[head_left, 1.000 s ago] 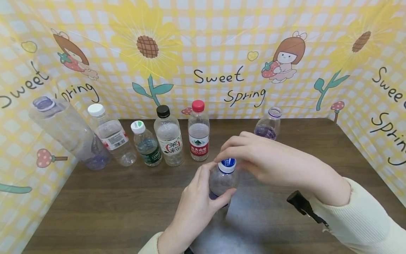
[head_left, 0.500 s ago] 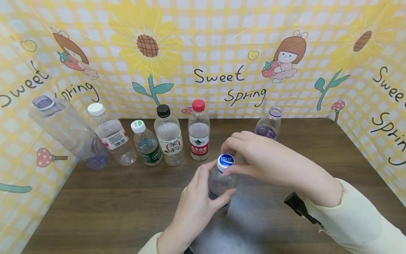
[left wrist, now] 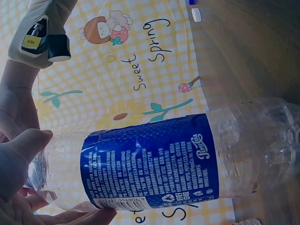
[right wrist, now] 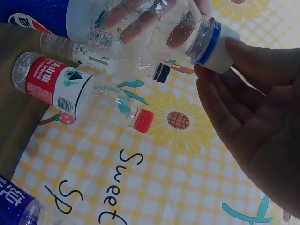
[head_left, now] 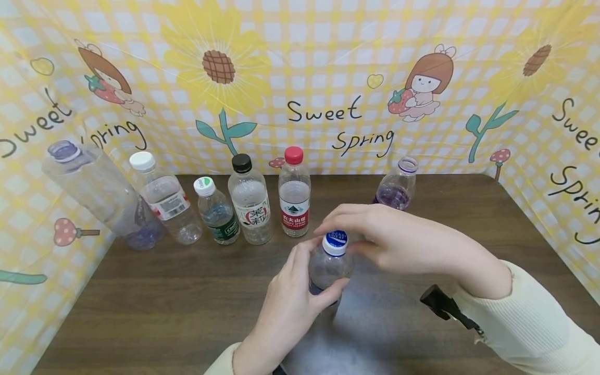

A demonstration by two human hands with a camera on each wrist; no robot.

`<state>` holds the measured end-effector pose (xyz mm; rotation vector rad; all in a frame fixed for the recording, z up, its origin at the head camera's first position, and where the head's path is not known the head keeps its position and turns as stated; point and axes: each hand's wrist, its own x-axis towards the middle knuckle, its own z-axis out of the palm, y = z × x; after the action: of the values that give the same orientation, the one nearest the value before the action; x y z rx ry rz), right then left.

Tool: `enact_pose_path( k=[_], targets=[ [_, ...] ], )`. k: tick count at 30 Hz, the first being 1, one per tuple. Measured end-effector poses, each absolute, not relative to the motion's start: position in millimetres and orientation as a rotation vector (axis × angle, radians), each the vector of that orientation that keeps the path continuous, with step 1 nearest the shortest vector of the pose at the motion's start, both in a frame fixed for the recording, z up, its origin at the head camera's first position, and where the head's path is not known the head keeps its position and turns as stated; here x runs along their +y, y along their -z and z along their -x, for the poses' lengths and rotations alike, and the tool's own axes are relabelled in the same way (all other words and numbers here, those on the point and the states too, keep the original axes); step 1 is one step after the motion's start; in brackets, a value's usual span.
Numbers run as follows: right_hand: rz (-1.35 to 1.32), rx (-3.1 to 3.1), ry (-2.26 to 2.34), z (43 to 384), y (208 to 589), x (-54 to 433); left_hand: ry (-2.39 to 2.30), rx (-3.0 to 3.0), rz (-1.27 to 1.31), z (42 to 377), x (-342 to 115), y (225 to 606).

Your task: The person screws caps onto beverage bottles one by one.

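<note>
A clear plastic bottle (head_left: 332, 266) stands upright near the middle of the table, its blue label (left wrist: 150, 164) plain in the left wrist view. My left hand (head_left: 291, 294) grips its upper body from the left, thumb in front and fingers behind. On the bottle's neck sits a white cap (right wrist: 221, 48) with a blue top. My right hand (head_left: 398, 237) reaches over from the right and pinches this cap between thumb and fingers. Part of the cap's top hides under those fingers in the head view.
Behind, to the left, stand a red-capped bottle (head_left: 294, 200), a black-capped bottle (head_left: 250, 208), a small green-labelled bottle (head_left: 219, 219), a white-capped bottle (head_left: 167, 203) and a large uncapped bottle (head_left: 100, 192). An uncapped purple-tinted bottle (head_left: 395, 190) stands back right. A white loose piece (left wrist: 196, 14) lies on the table.
My right hand has turned about the cap, swinging inward half a second ago and back out now, with its fingers again over the top. My left hand and the bottle stay put.
</note>
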<state>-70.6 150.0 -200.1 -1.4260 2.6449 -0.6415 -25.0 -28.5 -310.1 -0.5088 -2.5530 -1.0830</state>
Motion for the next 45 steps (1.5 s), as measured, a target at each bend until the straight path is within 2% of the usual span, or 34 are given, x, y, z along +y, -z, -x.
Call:
enact_pose_path(
  k=[6,18,29,45],
  targets=[
    [1.362,2.723,0.651,71,203,149,1.110,-2.569,0.504,25,-28,309],
    [1.068,2.897,0.625,71,208,140,1.121,-2.593,0.488,25,-30,308],
    [1.442,2.627,0.730,75,206,154,1.109,-2.583,0.487,25,-29,309],
    [1.356,2.690,0.735,74,206,150,1.097,-2.550,0.511,24,-28,310]
  ],
)
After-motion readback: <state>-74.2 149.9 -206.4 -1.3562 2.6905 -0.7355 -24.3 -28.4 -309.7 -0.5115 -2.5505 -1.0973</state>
